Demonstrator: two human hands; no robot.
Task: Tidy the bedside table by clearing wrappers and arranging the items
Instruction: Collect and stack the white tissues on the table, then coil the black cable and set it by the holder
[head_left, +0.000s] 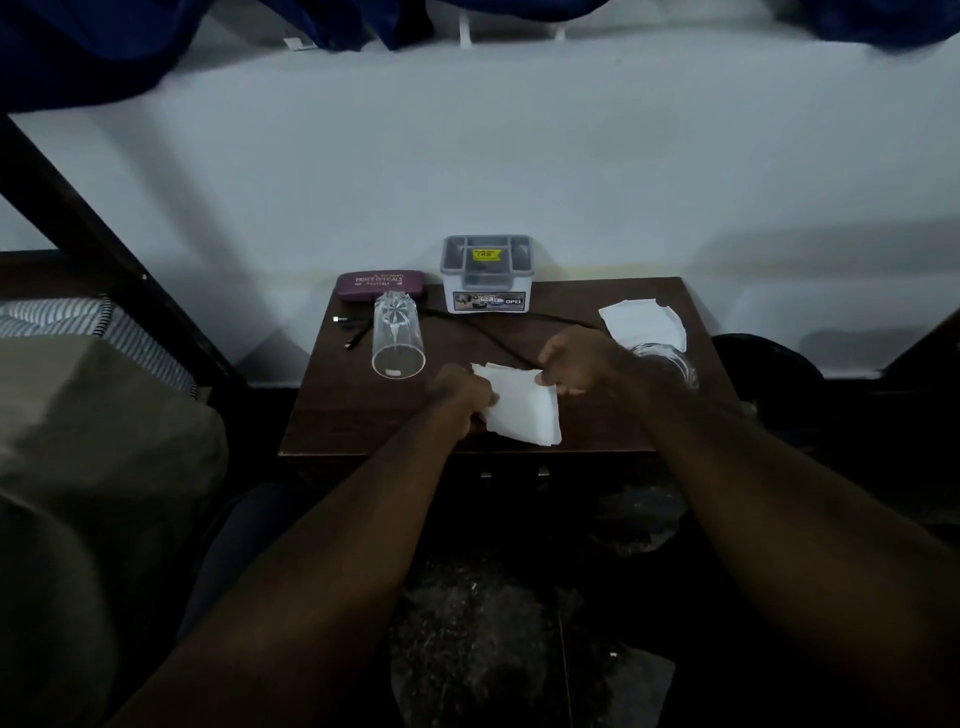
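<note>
Step in hand: gather the white wrapper (524, 413), lying at 6 o'clock on the bedside table (363, 415). Left hand (460, 397) pinches its 9 o'clock edge; right hand (574, 364) pinches the 1 o'clock corner. Fold inward, lift clear of the black cable (498, 340) (it runs just behind), then collect the second wrapper (641, 325) at 2 o'clock

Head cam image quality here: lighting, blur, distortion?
Head view: dim and underexposed, floor nearly black; white paper, gripped by left hand and right hand, stands out bright; wide-angle stretch makes the forearms loom; organiser box label legible, little motion blur.
</note>
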